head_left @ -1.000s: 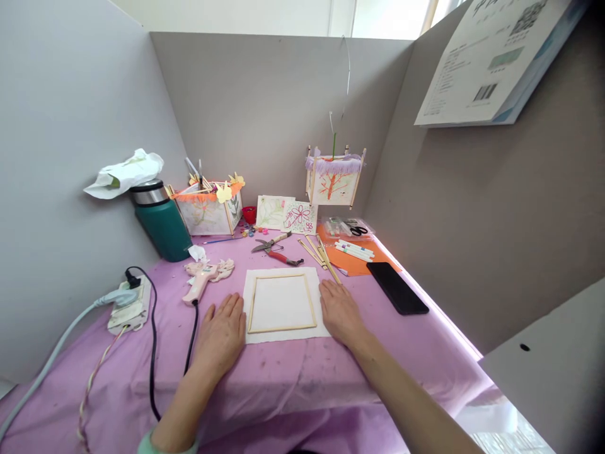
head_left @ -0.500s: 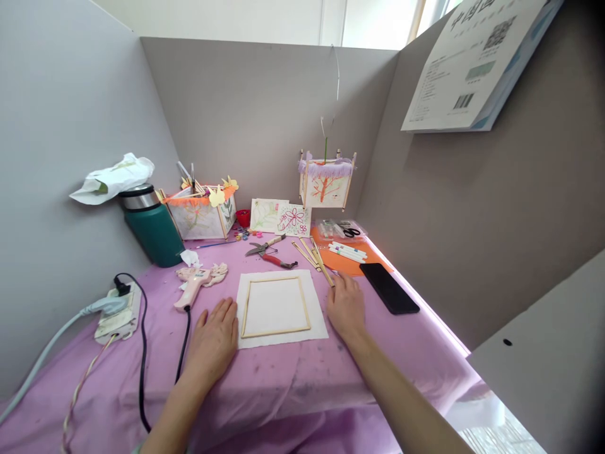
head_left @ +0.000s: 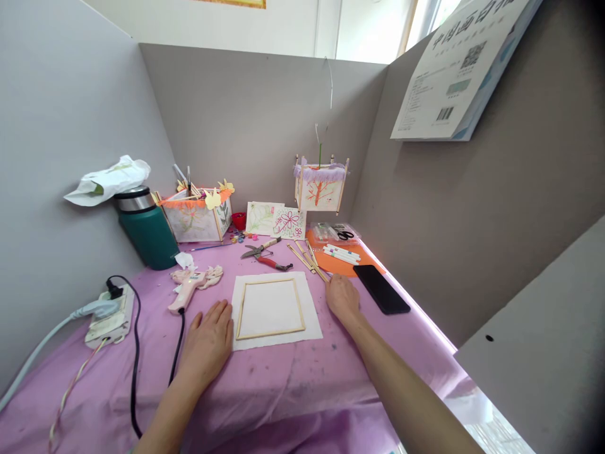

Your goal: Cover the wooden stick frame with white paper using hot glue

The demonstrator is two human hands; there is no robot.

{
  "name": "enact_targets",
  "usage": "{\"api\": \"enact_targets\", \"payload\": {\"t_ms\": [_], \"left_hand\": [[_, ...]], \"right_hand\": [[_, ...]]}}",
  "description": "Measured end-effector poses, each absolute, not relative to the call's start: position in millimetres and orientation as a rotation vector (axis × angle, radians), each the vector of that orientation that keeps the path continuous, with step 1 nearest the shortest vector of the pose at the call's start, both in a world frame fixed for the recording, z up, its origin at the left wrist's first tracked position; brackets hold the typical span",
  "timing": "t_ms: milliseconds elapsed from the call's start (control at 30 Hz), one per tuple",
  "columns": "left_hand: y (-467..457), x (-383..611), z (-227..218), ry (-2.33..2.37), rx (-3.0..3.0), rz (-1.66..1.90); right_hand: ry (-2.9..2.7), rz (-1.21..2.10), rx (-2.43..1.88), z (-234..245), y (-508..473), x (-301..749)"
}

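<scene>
My left hand (head_left: 210, 337) lies flat and open on the purple cloth, its fingertips at the left edge of a white paper sheet (head_left: 314, 312). A square frame of thin wooden sticks (head_left: 270, 308) rests on that sheet. My right hand (head_left: 342, 295) is past the sheet's right corner, with its fingers curled down onto the near end of a bundle of loose wooden sticks (head_left: 307, 255). The fingertips themselves are hidden under the hand.
A pink glue gun (head_left: 189, 287) with a black cord and a power strip (head_left: 109, 312) lie at the left. Behind are a green flask (head_left: 146, 230), two paper lanterns (head_left: 196, 217) (head_left: 320, 189), red-handled cutters (head_left: 265, 255), markers on orange paper (head_left: 343, 255) and a black phone (head_left: 380, 289). Grey partitions enclose the desk.
My right hand has slid from the sheet's right edge forward to the loose sticks and curled its fingers. The left hand has stayed flat. The view has tilted up slightly.
</scene>
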State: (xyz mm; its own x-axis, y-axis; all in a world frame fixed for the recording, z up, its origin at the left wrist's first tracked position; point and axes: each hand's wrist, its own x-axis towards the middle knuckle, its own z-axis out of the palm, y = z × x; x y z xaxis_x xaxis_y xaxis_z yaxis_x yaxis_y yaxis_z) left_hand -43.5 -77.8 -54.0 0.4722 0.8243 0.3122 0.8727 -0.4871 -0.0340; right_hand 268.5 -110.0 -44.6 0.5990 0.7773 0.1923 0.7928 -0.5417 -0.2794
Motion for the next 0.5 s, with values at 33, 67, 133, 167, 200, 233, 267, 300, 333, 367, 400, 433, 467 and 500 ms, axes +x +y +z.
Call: {"api": "enact_targets", "payload": {"t_ms": [33,67,133,167,200,233,267,300,333,367,400,433,467,500], "left_hand": [[-77.8,-43.4,-54.0,-1.476,-2.530,-0.373],[-77.8,-43.4,-54.2,-1.476,-2.531,-0.369],[-77.3,-43.5,-54.9,-1.472,-2.533,-0.370],[-77.1,-43.6,-55.4,-1.471,-2.533,-0.374],[-76.8,-43.8,-55.8,-1.469,-2.531,-0.378],[-76.5,-43.9,-56.2,-1.468,-2.529,-0.380],[-76.4,-44.1,-56.5,-1.466,-2.528,-0.378],[-76.3,-44.3,-56.8,-1.466,-2.527,-0.373],[-76.4,-44.5,-56.9,-1.466,-2.526,-0.368],[-76.5,-44.6,-57.0,-1.466,-2.525,-0.365],[-76.7,-44.7,-57.1,-1.464,-2.526,-0.364],[-76.8,-44.7,-57.2,-1.461,-2.525,-0.365],[-76.9,-44.6,-57.3,-1.459,-2.525,-0.366],[-77.0,-44.5,-57.4,-1.459,-2.525,-0.368]], "right_hand": [[-1.250,-0.055,-2.500,-43.0,-106.2,270.6],[-1.228,-0.050,-2.504,-41.0,-102.0,272.0],[-1.193,-0.052,-2.507,-35.7,-92.0,273.0],[-1.185,-0.057,-2.504,-32.5,-86.3,272.7],[-1.185,-0.063,-2.498,-28.9,-80.3,272.0],[-1.196,-0.072,-2.487,-25.4,-74.6,271.3],[-1.215,-0.086,-2.471,-22.3,-69.6,270.7],[-1.242,-0.104,-2.451,-19.8,-65.8,270.5],[-1.275,-0.125,-2.427,-18.4,-63.8,270.5],[-1.311,-0.144,-2.402,-18.4,-63.8,271.0],[-1.349,-0.158,-2.378,-19.8,-66.0,271.8],[-1.387,-0.165,-2.356,-22.8,-70.2,272.7],[-1.423,-0.166,-2.338,-27.0,-76.2,273.6],[-1.459,-0.163,-2.321,-31.9,-83.2,274.4]]}}
